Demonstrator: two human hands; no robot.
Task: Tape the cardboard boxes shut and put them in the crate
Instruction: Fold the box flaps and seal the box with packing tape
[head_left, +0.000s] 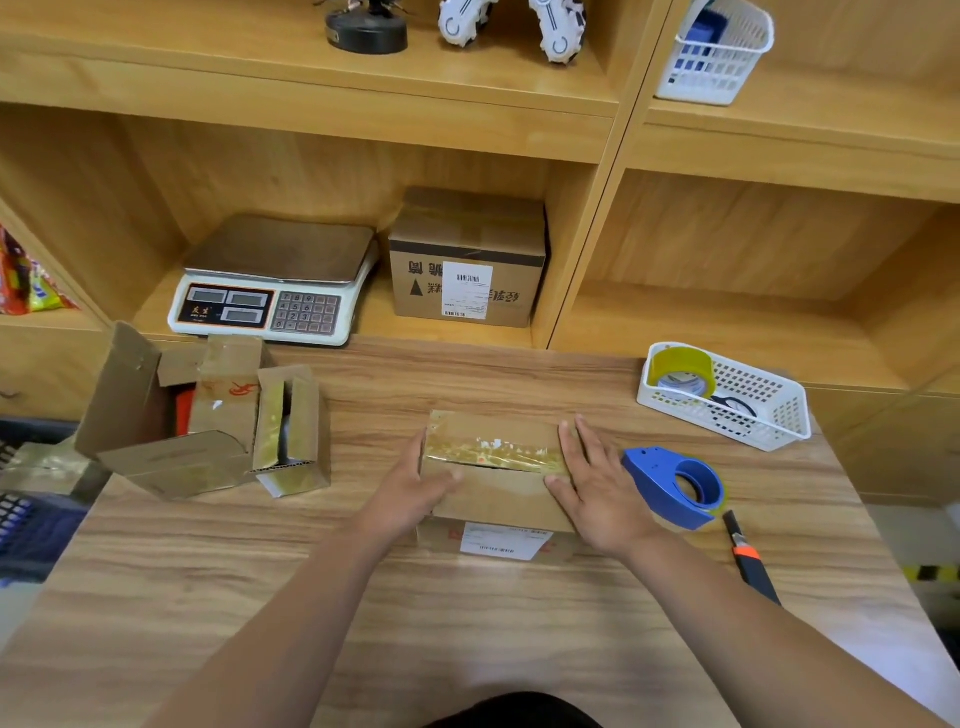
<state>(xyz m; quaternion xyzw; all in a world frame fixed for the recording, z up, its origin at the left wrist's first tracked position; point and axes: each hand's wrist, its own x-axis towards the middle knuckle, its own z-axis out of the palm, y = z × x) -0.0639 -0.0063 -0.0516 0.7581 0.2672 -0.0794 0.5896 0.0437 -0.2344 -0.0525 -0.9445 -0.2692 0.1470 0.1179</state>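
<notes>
Cardboard box (493, 499) sat mid-table (467, 623), with a yellowish tape strip (493, 449) across its top seam. Left hand (410, 488) lay against the box's left end, fingers straight, thumb over the top. Right hand (592, 478) was palm-down on the top's right end, fingers straight. Blue tape dispenser (675, 486) lay just right of it. Open boxes (171, 415) sat far left, and a dark crate (31, 519) was at the left edge.

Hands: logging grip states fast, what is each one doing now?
Left hand: open, pressing the cardboard box at its left end.
Right hand: open, flat on its right end.
</notes>
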